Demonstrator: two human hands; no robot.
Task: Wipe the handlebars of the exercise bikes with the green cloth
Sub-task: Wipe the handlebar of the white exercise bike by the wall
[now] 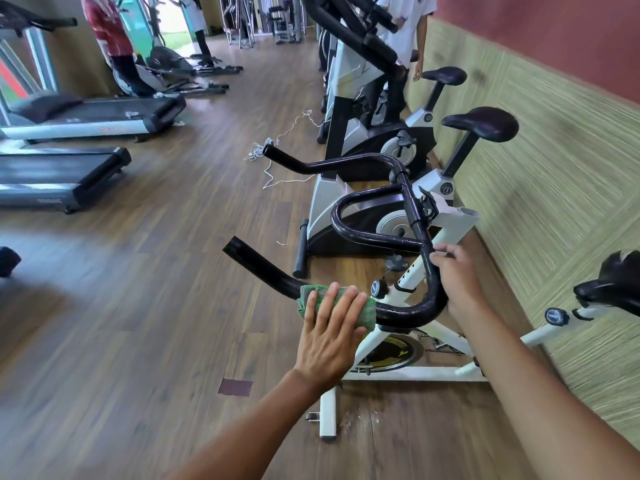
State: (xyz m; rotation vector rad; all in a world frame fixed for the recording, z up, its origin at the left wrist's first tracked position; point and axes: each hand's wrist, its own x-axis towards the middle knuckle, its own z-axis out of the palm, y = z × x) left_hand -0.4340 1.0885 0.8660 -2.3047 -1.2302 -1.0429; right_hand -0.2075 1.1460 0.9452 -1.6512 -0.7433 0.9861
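Note:
A white exercise bike (398,296) stands in front of me along the right wall. Its black handlebars (367,202) curve in a loop with two forward prongs. The green cloth (367,311) is wrapped over the near left bar, just below the nearer prong (256,261). My left hand (329,334) lies flat over the cloth with fingers extended, pressing it onto the bar. My right hand (457,275) grips the bar's right bend, thumb and fingers curled around the tube.
Two more bikes (363,109) line the wall beyond, with a person (405,32) standing by them. Another saddle (609,278) is at the right. Treadmills (86,116) occupy the left. White string (277,157) lies on the wooden floor. Other people stand far left.

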